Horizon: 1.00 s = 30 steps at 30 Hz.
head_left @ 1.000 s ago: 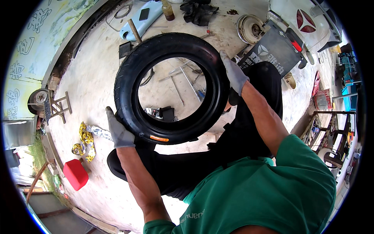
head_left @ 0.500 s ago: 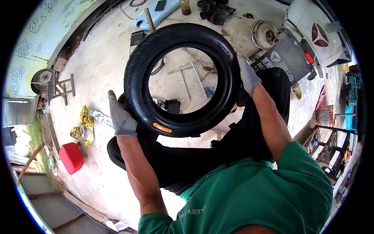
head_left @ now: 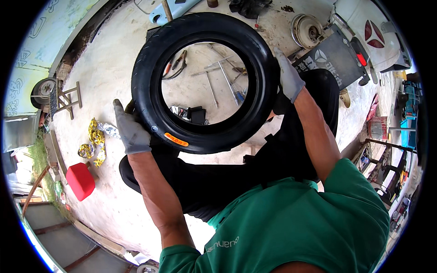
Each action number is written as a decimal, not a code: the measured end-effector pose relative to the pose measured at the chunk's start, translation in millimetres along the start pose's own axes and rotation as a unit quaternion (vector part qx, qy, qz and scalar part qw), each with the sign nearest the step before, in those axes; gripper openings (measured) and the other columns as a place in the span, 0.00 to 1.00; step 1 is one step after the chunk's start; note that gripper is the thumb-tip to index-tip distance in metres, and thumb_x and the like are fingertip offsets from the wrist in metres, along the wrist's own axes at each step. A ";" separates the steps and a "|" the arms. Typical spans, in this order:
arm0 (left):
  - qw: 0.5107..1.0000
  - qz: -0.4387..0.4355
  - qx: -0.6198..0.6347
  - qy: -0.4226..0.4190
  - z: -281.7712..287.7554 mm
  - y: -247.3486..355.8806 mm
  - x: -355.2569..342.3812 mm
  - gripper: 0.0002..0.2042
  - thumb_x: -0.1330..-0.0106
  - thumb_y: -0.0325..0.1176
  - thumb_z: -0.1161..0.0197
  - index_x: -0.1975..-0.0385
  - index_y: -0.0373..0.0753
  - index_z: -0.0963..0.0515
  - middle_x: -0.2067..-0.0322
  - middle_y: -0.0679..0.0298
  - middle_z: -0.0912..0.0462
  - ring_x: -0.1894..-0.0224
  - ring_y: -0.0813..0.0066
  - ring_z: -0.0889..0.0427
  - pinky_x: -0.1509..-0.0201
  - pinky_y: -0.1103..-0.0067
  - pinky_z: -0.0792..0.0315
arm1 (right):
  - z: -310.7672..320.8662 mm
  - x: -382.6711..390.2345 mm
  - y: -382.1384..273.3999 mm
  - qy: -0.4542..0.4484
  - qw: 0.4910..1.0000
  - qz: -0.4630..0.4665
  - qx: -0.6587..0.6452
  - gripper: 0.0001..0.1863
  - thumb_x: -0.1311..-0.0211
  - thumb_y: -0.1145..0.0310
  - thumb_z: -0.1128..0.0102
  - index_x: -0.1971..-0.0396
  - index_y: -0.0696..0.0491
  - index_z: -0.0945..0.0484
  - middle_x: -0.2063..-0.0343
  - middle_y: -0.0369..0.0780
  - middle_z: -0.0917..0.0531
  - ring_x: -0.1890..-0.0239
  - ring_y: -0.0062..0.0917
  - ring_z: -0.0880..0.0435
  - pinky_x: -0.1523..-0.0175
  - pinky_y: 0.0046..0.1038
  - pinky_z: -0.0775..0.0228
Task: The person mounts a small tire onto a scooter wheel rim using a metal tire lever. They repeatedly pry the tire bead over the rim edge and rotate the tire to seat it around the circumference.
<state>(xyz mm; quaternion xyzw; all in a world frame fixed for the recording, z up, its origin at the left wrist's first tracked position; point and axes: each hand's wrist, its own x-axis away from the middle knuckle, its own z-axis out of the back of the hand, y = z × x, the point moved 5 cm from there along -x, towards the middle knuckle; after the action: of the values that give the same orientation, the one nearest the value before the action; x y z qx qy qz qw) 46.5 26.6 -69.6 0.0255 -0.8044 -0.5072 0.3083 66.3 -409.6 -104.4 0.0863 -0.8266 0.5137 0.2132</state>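
Observation:
A black tyre (head_left: 146, 86) without a rim is held up in front of me, above my black-trousered legs. An orange label (head_left: 176, 139) sits on its near sidewall. My left hand (head_left: 132, 128), in a grey glove, grips the tyre's lower left edge; the thumb sticks up and the other fingers are partly hidden behind the rubber. On the opposite side, my right hand (head_left: 289, 78), gloved too, clasps the outer edge, its fingertips partly hidden. Through the tyre's opening a metal cross-handled tool (head_left: 227, 82), pliers (head_left: 182, 59) and a small black case (head_left: 197, 114) show on the floor.
A white scooter (head_left: 350, 27) with a dark rear panel stands at the far right, beside a wheel (head_left: 306, 32). To the left are a red container (head_left: 81, 181), crumpled gold foil (head_left: 95, 136), a small stool (head_left: 68, 102) and another wheel (head_left: 44, 94). A light blue panel (head_left: 182, 5) lies beyond.
The tyre has shifted left and slightly upward in view, its left side swinging outward. My left hand has moved left with it; my right hand stays nearly in place, still on the tyre.

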 end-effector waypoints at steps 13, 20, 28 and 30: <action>0.984 -0.017 -0.157 0.081 16.7 -14.3 -21.2 0.39 0.21 0.60 0.53 0.29 0.25 0.33 0.33 0.47 0.25 0.34 0.62 0.24 0.26 0.73 0.35 | 31.6 -29.8 5.1 0.016 0.990 0.110 0.092 0.35 0.21 0.45 0.50 0.29 0.57 0.29 0.34 0.40 0.23 0.34 0.22 0.26 0.30 0.24 0.39; 0.975 -0.028 -0.201 0.089 -4.8 -13.8 0.3 0.40 0.21 0.60 0.54 0.24 0.29 0.39 0.26 0.47 0.34 0.27 0.61 0.31 0.23 0.72 0.39 | 27.8 -21.7 0.7 0.038 0.992 0.087 0.077 0.37 0.23 0.42 0.48 0.30 0.59 0.27 0.34 0.39 0.21 0.33 0.22 0.26 0.27 0.24 0.42; 0.990 0.034 -0.132 0.046 6.4 -27.7 -12.5 0.38 0.20 0.59 0.54 0.20 0.37 0.44 0.23 0.50 0.38 0.23 0.61 0.37 0.20 0.71 0.45 | 26.4 -22.6 -3.2 0.016 0.989 0.138 0.059 0.29 0.20 0.50 0.48 0.35 0.58 0.25 0.44 0.39 0.17 0.46 0.18 0.18 0.39 0.24 0.27; 0.992 0.049 -0.108 0.040 5.8 -32.2 -12.7 0.40 0.21 0.59 0.52 0.22 0.32 0.43 0.23 0.50 0.38 0.24 0.63 0.36 0.20 0.72 0.45 | 27.5 -22.1 -4.2 0.013 0.987 0.152 0.056 0.27 0.20 0.52 0.48 0.35 0.59 0.24 0.42 0.39 0.17 0.45 0.19 0.19 0.37 0.24 0.28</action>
<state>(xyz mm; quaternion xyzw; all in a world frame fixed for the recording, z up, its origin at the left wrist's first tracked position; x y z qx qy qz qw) 45.0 20.2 -104.1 -0.0274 -0.7319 -0.5742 0.3658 80.4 -437.6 -121.2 -0.0352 -0.7971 0.5866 0.1386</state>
